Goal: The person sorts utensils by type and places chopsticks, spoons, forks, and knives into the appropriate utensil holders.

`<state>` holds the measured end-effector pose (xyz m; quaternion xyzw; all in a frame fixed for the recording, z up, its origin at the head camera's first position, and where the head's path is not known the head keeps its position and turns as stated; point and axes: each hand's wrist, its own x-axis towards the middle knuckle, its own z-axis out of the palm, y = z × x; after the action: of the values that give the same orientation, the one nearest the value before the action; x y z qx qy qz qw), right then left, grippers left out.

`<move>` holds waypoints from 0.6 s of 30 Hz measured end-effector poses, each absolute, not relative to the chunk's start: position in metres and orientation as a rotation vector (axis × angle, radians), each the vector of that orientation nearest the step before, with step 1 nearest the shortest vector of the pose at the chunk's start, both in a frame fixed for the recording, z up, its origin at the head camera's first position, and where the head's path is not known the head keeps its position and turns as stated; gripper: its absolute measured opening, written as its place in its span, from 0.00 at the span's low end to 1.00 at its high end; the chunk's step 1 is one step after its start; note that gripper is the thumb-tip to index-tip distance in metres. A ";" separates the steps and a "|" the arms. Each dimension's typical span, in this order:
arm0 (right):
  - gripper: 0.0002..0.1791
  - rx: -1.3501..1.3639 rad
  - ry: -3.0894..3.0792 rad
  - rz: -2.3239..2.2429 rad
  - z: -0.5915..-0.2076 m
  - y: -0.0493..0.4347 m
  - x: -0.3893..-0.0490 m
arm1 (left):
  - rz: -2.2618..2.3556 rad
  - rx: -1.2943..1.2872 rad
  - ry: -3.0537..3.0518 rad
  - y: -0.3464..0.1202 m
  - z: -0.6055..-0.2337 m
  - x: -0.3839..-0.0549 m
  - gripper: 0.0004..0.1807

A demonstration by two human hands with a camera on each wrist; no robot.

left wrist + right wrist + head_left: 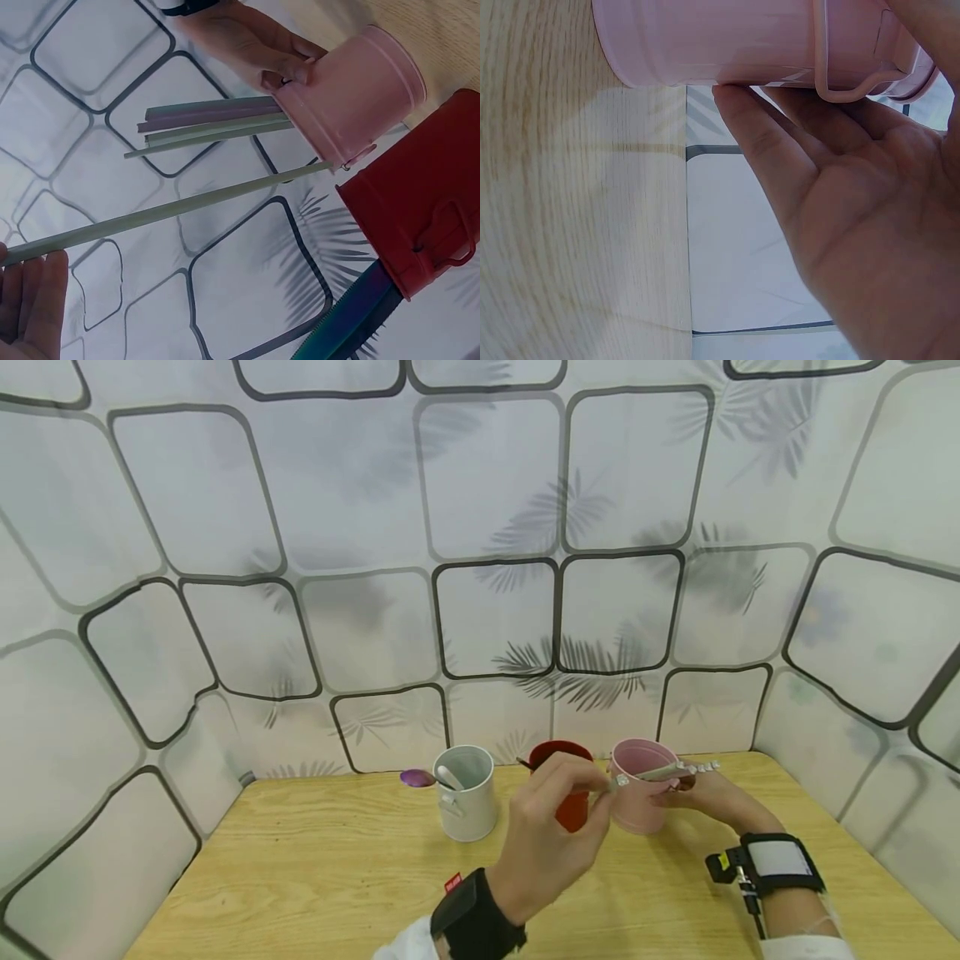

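A long pale green straw (pixel 165 215) is pinched near one end between the thumb and fingers of my left hand (pixel 551 831). Its far end reaches the rim of a small pink bucket (pixel 637 802), which stands upright on the table. Several similar straws (pixel 217 120) stick out of that bucket. Round the bucket's right side, my right hand (pixel 723 802) grips it, the thumb near the rim and the fingers along the wall by the wire handle (pixel 821 52). In the head view, a red bucket (pixel 573 810) stands behind the left hand, partly hidden.
Left of the red bucket stands a white bucket (pixel 468 810) with a purple spoon (pixel 417 778) and a white utensil handle (pixel 450 777) poking out. A blue-purple serrated blade (pixel 349 315) projects from the red bucket. A patterned curtain (pixel 495 618) hangs behind the wooden table (pixel 322 860).
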<state>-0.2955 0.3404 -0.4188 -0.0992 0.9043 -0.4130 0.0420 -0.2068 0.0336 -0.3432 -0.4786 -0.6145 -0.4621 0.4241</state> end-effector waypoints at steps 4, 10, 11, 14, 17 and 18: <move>0.41 -0.318 2.778 -1.247 -0.419 0.341 -0.296 | -1.202 -1.190 -1.515 0.037 -0.338 -0.213 0.16; 0.36 -0.370 2.770 -1.254 -0.420 0.342 -0.297 | -1.282 -1.153 -1.490 0.045 -0.330 -0.224 0.15; 0.35 -0.367 2.770 -1.253 -0.419 0.342 -0.297 | -1.299 -1.158 -1.482 0.047 -0.329 -0.226 0.15; 0.33 -0.350 2.774 -1.247 -0.419 0.341 -0.298 | -1.358 -1.185 -1.449 0.052 -0.326 -0.230 0.15; 0.32 -0.343 2.776 -1.258 -0.419 0.341 -0.298 | -1.398 -1.200 -1.419 0.057 -0.324 -0.235 0.15; 0.33 -0.340 2.780 -1.257 -0.419 0.341 -0.298 | -1.408 -1.204 -1.415 0.058 -0.324 -0.237 0.15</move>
<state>-0.2978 0.3407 -0.4187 -0.1108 0.9050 -0.4091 0.0358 -0.2366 0.0577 -0.3235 -0.4747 -0.5580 -0.5549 0.3942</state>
